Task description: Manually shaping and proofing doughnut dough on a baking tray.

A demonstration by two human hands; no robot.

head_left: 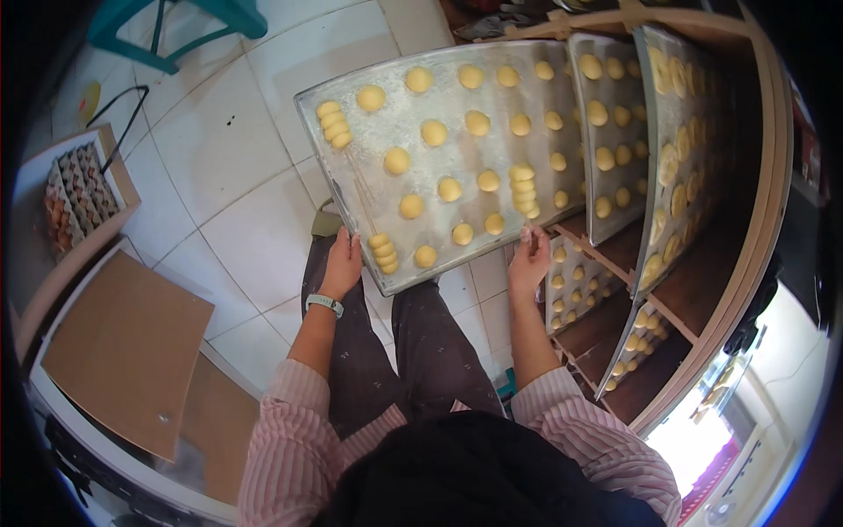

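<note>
A large metal baking tray (369,189) stretches in front of me, its right end inside the wooden rack. Rows of round yellow dough balls (433,133) sit on it, along with a few ridged, segmented dough pieces: one at the far left corner (334,124), one at the near left (383,253) and one toward the right (524,190). My left hand (341,263) grips the tray's left edge near its front corner. At the near edge, my right hand (529,259) has its fingers closed against the rim, just below the right ridged piece; the underside of its grip is hidden.
The wooden rack (762,114) on the right holds several more dough-filled trays (606,132), some tilted, on upper and lower levels. To the left are a carton of eggs (83,189) and a brown board (127,338). A teal stool (176,48) stands far left on white floor tiles (219,123).
</note>
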